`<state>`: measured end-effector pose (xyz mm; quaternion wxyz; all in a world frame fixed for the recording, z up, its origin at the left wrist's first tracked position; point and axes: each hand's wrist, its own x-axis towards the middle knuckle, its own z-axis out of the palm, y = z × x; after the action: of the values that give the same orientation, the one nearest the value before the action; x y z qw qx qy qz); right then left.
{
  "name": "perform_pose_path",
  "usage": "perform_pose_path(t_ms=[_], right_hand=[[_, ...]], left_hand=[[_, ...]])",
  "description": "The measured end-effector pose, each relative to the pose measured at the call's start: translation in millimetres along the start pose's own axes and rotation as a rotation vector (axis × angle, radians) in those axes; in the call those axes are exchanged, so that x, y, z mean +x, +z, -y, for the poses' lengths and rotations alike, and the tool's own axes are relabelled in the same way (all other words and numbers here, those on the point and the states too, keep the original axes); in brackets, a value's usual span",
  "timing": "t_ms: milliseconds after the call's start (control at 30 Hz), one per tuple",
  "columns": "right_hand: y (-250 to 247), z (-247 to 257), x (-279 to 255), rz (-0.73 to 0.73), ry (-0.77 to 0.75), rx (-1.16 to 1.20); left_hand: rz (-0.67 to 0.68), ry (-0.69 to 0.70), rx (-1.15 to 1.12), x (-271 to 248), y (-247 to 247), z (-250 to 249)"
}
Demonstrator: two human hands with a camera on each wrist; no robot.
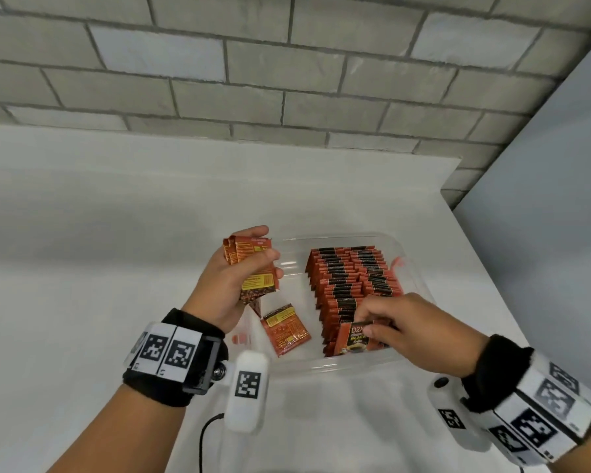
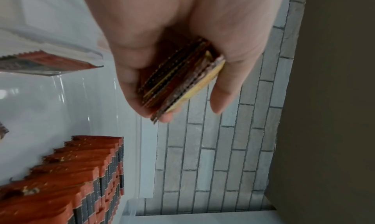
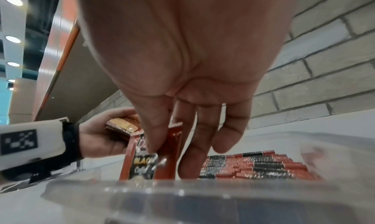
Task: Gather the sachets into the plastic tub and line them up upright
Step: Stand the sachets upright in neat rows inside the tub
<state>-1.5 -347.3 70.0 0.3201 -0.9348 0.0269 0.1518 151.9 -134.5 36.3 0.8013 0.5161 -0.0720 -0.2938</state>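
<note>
Clear plastic tub (image 1: 415, 264) on white counter (image 1: 82, 268), two upright sachet rows (image 1: 350, 285) filling its right side. Left hand (image 1: 231, 285) grips a stack (image 1: 253, 268) over the tub's left edge. Right hand (image 1: 420, 331) pinches one sachet (image 1: 352, 339) at the near row end. Loose sachet (image 1: 287, 331) flat on tub floor.

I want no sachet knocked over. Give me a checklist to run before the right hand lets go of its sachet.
1. Right hand pinches one sachet: ok.
2. Sachet upright at the near end of the rows: ok.
3. Sachet bottom seated on the tub floor: cannot tell, hidden by the tub wall.
4. Rows standing in line: ok.
5. Left hand grips its stack, clear of the rows: ok.
6. All sachets upright: not ok, loose sachets lie flat on the tub floor.
</note>
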Motion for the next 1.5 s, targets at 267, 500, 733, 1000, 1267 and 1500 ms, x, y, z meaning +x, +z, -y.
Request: perform_pose_path(t_ms=[267,500,733,1000,1267,1500], right_hand=[[13.7,1.2,17.5,0.020,-0.014,-0.359],[12.1,2.6,23.1,0.085,-0.024,-0.383],[10.4,-6.0,22.7,0.127,0.037,-0.268],[-9.9,40.2,23.3,-0.332,-0.071,0.297],[-13.7,50.9,35.4,-0.385,-0.058,0.464],[-17.7,51.1,27.8,-0.607,-0.176,0.355]], left_hand=[[0.002,-0.032,-0.014,-0.1,3.6,7.0],[0.003,-0.060,-0.100,0.0,9.6,6.6],[0.079,-0.124,-0.265,-0.5,10.9,5.8],[0.286,-0.112,-0.189,-6.5,30.3,5.8],[0.303,-0.094,-0.183,-6.0,41.2,13.8],[0.297,-0.143,-0.245,-6.9,37.2,17.1]])
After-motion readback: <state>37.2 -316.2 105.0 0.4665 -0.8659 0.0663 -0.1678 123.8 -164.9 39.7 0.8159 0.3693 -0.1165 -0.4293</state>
